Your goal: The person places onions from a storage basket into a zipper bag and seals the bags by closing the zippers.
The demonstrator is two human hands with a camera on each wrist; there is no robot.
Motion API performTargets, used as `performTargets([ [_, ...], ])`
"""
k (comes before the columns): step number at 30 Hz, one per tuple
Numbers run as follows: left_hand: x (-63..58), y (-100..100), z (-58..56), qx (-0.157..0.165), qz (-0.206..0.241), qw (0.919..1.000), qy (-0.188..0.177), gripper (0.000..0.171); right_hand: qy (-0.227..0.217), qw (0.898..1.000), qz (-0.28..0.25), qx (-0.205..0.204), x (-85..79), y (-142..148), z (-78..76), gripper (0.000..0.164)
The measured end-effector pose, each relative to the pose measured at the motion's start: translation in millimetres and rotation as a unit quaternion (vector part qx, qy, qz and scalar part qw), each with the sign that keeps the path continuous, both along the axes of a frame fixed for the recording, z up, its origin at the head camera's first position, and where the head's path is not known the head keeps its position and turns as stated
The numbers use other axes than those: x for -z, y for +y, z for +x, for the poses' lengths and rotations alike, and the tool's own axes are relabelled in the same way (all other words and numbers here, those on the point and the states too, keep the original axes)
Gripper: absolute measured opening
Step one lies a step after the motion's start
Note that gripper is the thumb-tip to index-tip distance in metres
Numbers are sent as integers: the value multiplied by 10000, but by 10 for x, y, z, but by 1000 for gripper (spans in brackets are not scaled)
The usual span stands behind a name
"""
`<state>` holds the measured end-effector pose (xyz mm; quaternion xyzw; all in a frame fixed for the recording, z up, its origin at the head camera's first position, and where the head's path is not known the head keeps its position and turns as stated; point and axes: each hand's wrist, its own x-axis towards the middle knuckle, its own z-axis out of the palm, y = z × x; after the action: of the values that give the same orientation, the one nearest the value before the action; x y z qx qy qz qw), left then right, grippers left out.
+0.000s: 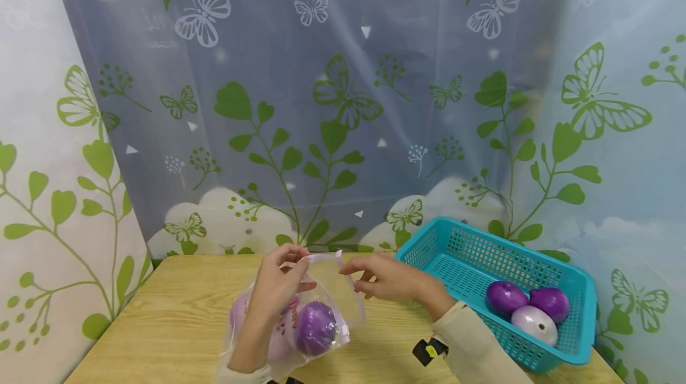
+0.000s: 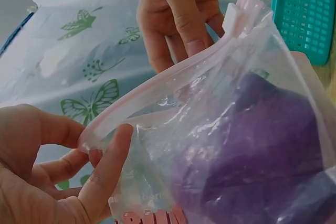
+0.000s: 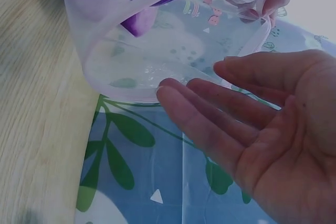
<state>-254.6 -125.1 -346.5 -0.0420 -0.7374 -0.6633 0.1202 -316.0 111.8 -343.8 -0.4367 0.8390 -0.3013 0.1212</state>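
My left hand [image 1: 281, 283] pinches the rim of a clear plastic zip bag [image 2: 152, 171] between thumb and finger. The bag stands on the table with its mouth spread apart. Inside it lie a dark purple onion [image 1: 316, 328] and paler purple ones, partly hidden by my left wrist. My right hand [image 1: 383, 278] is at the opposite side of the mouth; in the right wrist view its fingers [image 3: 205, 124] are loosely extended against the rim, the thumb held apart from them. A white slider [image 2: 230, 20] shows at one end of the zip.
To the right is a turquoise plastic basket [image 1: 445, 271] with dark purple onions [image 1: 506, 297] and one pale onion [image 1: 534, 324] in its near right end. The wooden table [image 1: 161, 318] meets a leaf-and-butterfly patterned curtain [image 1: 321, 152] at the back.
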Motion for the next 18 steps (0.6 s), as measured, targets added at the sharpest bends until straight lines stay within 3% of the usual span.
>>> performTargets([
  [7, -9, -53, 40, 248, -394, 9983, -352, 13, 213, 9996, 163, -16, 14, -2, -1, 37],
  [13, -32, -71, 79, 81, -968, 9940, -499, 9, 265, 9990, 359, 43, 29, -35, 8, 37],
  [18, -24, -65, 75, -18, -1176, 9920, -448, 8, 410, 9978, 522, 58, 44, -59, -5, 36],
])
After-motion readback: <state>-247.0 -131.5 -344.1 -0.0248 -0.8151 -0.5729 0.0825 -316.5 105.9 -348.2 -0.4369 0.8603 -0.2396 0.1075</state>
